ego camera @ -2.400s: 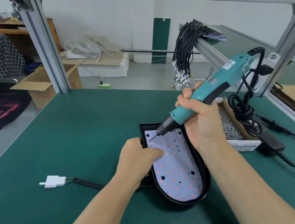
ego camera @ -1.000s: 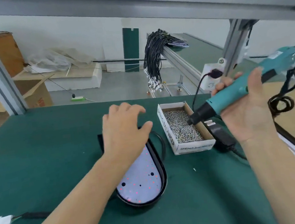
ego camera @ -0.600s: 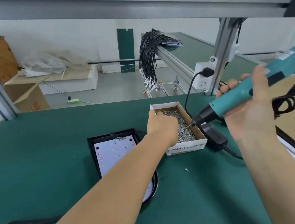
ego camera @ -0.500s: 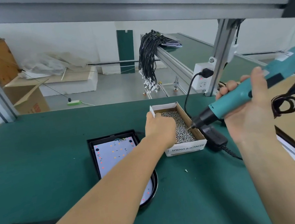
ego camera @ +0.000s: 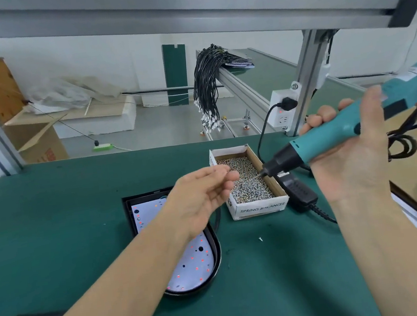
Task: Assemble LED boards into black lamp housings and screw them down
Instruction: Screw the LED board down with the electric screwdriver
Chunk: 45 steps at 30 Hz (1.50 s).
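Left hand: my left hand (ego camera: 202, 198) hangs in the middle of the frame, at the near edge of the small cardboard box of silver screws (ego camera: 247, 183). My thumb and fingertip are pressed together – I think on one screw, but it is too small to see, so I cannot tell.
Right hand: my right hand (ego camera: 351, 156), at the right of the frame, is wrapped around the teal electric screwdriver (ego camera: 340, 129). Its tip points down at the screws.
Lamp: the black rounded lamp housing (ego camera: 216, 259) lies on the green table (ego camera: 53, 229), lower middle, with the white LED board (ego camera: 196, 261) inside it.
Do it well: put the screw on the tip straight – not tilted.
Watch out: one loose screw (ego camera: 260, 239) lies on the table.
Next: find an empty hole in the board and press straight down.
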{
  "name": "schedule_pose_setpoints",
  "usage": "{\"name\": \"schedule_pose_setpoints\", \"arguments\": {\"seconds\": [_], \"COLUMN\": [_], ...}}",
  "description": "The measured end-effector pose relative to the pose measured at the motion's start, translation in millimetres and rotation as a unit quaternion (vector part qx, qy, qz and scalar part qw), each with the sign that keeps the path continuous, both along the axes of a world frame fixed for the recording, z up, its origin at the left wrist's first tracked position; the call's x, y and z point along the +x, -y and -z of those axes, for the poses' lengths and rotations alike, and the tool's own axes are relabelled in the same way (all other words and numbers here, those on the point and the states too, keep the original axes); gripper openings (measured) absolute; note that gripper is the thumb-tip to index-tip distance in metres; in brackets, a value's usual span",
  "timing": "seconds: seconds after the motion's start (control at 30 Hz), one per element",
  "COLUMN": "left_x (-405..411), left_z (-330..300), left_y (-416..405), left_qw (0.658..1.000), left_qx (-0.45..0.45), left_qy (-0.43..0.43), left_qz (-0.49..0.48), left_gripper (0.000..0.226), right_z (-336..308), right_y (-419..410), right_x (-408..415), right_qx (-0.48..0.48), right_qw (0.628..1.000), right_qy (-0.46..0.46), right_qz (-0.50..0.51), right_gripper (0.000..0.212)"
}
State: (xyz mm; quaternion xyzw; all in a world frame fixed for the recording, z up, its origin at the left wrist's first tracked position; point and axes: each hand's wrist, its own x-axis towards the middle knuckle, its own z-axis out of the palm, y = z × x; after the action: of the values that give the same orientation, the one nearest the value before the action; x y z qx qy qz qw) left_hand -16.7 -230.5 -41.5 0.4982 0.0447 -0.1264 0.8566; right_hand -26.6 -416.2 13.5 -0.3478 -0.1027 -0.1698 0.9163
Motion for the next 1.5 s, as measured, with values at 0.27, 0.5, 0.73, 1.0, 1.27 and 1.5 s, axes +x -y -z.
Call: {"name": "schedule_pose_setpoints", "arguments": {"seconds": [0.27,0.5,0.73,1.0,1.27,1.5], "left_x": [-59.0,-77.7,-80.2,-80.8,-82.9,-87.5], "left_z": [2.7,1.5,0.6,2.1,1.3,0.6], "left_y": [-35.7,-45.1,-50.4,-47.8,-48.9,-50.4], "left_qw": [0.977,0.964,0.970,0.970,0.960,0.959], "left_qx": [-0.178,-0.231,-0.215,-0.212,-0.249,-0.259], "left_qy": [-0.115,-0.115,-0.086,-0.083,-0.090,-0.082], "left_qz": [-0.038,-0.058,-0.070,-0.084,-0.087,-0.075], "left_gripper": [0.013,0.017,0.010,0.015,0.016,0.010], "right_z": [-2.3,-5.7,-8.4,-6.6,-5.7,-7.0], "right_y": [-55.9,-81.8,-84.9,-86.9,-88.1,-88.4], "right_x": [-20.0,-28.4,-26.9,-27.8,-28.6,-28.1], "right_qx": [-0.003,-0.034,-0.035,-0.040,-0.037,-0.038], "right_qw": [0.994,0.992,0.991,0.992,0.993,0.993], "right_qy": [0.054,0.065,0.064,0.055,0.047,0.046], "right_qz": [-0.090,-0.103,-0.116,-0.106,-0.102,-0.100], "right_gripper": [0.039,0.038,0.039,0.036,0.036,0.037]}}
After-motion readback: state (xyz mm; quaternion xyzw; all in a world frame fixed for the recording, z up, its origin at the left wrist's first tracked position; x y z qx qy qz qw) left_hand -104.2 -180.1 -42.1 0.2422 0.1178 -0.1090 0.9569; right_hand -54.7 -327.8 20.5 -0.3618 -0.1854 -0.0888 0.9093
